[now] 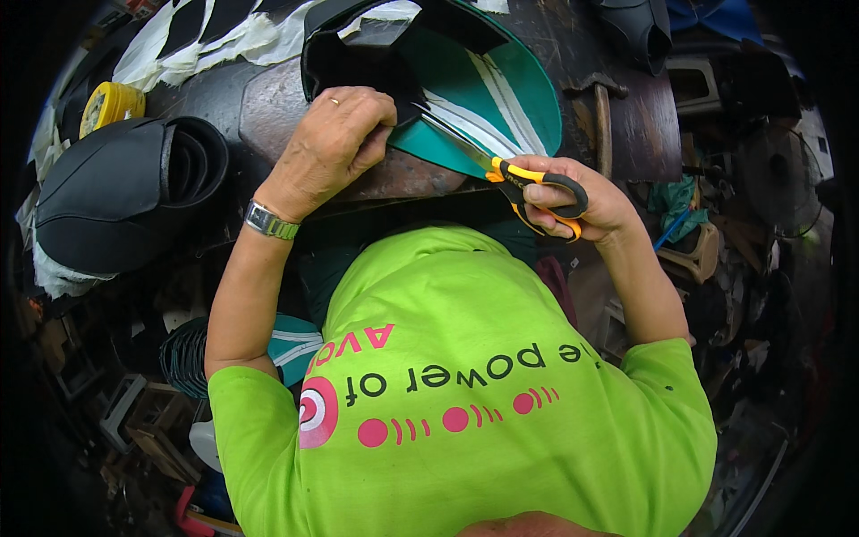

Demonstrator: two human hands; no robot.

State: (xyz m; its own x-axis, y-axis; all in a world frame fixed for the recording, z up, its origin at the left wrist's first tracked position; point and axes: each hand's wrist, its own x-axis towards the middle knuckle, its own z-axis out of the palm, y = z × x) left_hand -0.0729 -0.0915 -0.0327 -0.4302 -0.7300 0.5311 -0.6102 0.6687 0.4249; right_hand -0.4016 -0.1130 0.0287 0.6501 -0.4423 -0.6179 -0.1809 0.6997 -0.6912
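My right hand grips black-and-yellow-handled scissors, with its fingers in the handle loops. The blades point up and left over a green panel with white stripes, their tips close to my left hand. That hand has its fingers bent together at the panel's near left side, beside a curled black part of the same piece. What its fingertips pinch is hidden from the camera. The piece lies on a dark worktable, over a worn flat slab.
A rolled stack of black shaped pieces sits at the table's left, below a round yellow container. White fabric scraps lie at the back left. A hammer rests right of the panel. More striped green pieces are by my left elbow.
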